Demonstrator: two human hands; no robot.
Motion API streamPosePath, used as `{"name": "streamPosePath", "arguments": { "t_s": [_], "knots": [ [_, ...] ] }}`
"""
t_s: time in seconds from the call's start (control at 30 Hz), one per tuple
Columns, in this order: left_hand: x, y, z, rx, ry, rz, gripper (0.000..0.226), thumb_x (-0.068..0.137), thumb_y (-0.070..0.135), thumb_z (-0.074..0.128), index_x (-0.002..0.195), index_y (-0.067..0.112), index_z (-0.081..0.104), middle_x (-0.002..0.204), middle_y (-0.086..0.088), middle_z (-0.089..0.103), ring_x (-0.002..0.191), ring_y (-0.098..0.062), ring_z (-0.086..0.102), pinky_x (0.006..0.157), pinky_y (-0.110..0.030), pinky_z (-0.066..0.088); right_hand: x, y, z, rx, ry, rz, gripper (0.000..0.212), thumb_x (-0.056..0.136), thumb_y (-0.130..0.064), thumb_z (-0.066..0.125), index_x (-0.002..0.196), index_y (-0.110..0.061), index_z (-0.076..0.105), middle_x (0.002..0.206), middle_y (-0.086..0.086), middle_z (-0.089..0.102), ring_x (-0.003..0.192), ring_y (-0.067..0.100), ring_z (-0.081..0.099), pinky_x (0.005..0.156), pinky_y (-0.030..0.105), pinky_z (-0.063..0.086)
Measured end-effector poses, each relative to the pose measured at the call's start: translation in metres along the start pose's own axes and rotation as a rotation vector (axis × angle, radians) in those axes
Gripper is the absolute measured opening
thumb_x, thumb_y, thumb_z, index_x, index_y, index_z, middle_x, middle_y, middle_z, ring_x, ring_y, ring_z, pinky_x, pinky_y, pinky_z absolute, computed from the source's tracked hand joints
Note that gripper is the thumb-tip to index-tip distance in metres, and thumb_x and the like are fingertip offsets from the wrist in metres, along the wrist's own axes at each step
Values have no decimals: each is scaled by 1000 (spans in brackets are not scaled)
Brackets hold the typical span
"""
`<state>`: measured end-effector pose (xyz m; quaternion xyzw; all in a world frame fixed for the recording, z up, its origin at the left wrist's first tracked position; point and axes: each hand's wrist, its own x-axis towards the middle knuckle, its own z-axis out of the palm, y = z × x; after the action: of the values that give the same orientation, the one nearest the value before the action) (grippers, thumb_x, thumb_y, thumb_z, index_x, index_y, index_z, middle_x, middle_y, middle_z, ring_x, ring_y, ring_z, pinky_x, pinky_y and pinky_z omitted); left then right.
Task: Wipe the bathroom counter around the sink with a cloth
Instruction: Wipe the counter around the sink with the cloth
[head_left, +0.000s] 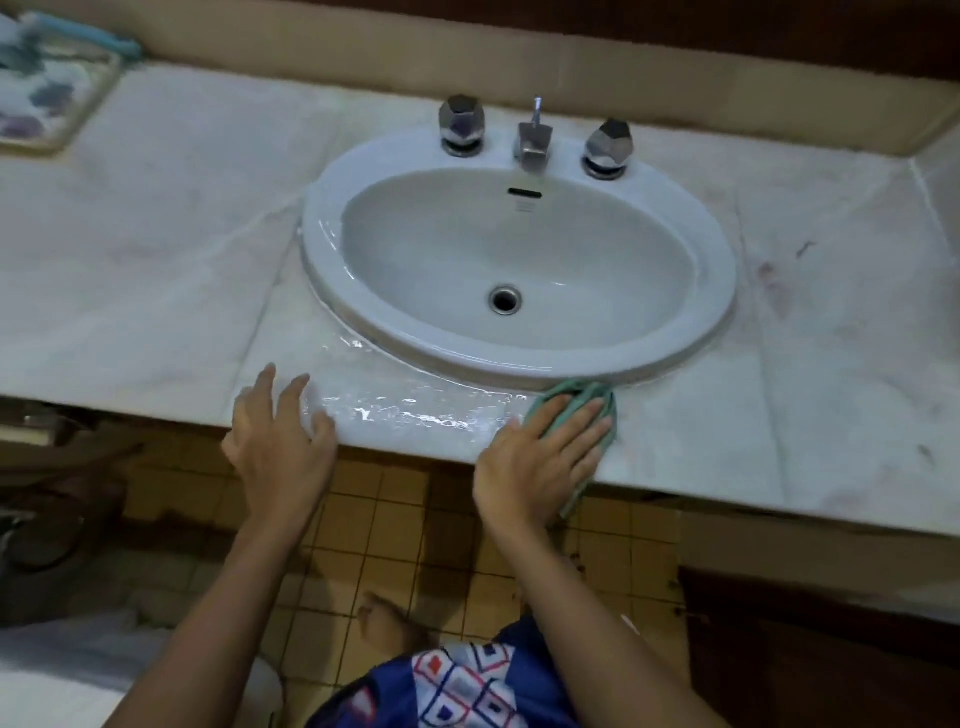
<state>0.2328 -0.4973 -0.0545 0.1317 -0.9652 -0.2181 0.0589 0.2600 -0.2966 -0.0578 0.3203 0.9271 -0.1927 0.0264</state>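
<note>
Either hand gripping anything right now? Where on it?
Nothing is gripped. The right hand presses flat on top of the cloth, fingers straight; the left hand is empty.

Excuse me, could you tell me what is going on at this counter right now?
A person is wiping the marble counter in front of the sink. The right hand presses a green cloth flat by the sink's front rim. The left hand lies with fingers spread at the counter's front edge. A wet streak glistens between the hands.

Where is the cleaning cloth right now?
In the head view, the green cloth lies under the right hand on the counter, beside the front rim of the sink.
</note>
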Motion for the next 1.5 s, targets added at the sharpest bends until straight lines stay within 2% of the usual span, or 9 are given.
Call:
{"name": "streamPosePath", "arguments": {
  "t_s": [0.13,0.33,0.5,0.6,0.77,1.0,1.17,1.3,1.5],
  "knots": [
    [13,-42,-13,-40,-27,55,38,91,27,47,127,18,57,147,-8,41,135,-27,32,103,-55,26,-45,-76,35,12,-32,-64,73,91,-37,48,148,1,22,155,32,7,143,48,4,116,57,8],
    [60,-92,-43,-278,97,55,28,87,20,52,110,12,66,128,-8,53,119,-29,47,97,-44,33,-79,-99,62,-205,-101,-683,63,99,-46,22,153,-14,14,159,17,6,147,35,3,117,48,13],
    [100,-145,-59,-54,70,-112,35,94,25,50,128,17,54,152,-7,32,139,-30,22,104,-57,23,-59,-53,43,-261,-60,-679,61,96,-37,26,153,-19,14,160,8,7,147,27,5,116,45,24],
    [97,-170,-57,12,31,-74,43,98,33,42,139,21,47,156,-6,29,144,-29,19,104,-58,23,-53,-69,48,-272,-75,-649,61,95,-37,24,153,-17,17,160,10,9,147,27,6,116,45,22],
    [98,-180,-58,56,-19,-42,47,97,41,43,141,26,48,157,-3,31,144,-26,25,101,-55,31,-25,-163,72,-212,-105,-758,61,99,-39,20,154,-18,5,161,8,-4,148,24,-5,119,37,0],
    [107,-184,-64,78,-90,-68,51,96,47,43,146,36,39,160,4,22,147,-20,17,104,-51,34,-18,-288,119,-194,-179,-852,61,100,-41,19,154,-21,0,161,6,-11,147,23,-13,120,41,1],
    [107,-186,-66,61,-106,-63,50,94,48,49,142,35,45,158,3,27,145,-23,23,99,-52,40,-51,-202,87,-223,-257,-1151,58,100,-42,24,154,-27,8,162,2,-1,148,21,-7,119,40,9],
    [107,-186,-65,39,-71,-40,46,93,46,52,137,34,53,154,3,36,141,-26,31,93,-52,42,-13,-180,74,-265,-188,-971,58,98,-43,21,153,-31,8,162,-2,-2,149,18,-3,117,34,6],
    [120,-202,-79,-53,4,43,44,80,43,45,115,31,69,136,9,55,119,-23,51,87,-43,43,37,-322,122,-176,-86,-645,62,96,-41,16,154,-20,8,162,9,-2,148,25,-2,119,39,4]
  ]
}}
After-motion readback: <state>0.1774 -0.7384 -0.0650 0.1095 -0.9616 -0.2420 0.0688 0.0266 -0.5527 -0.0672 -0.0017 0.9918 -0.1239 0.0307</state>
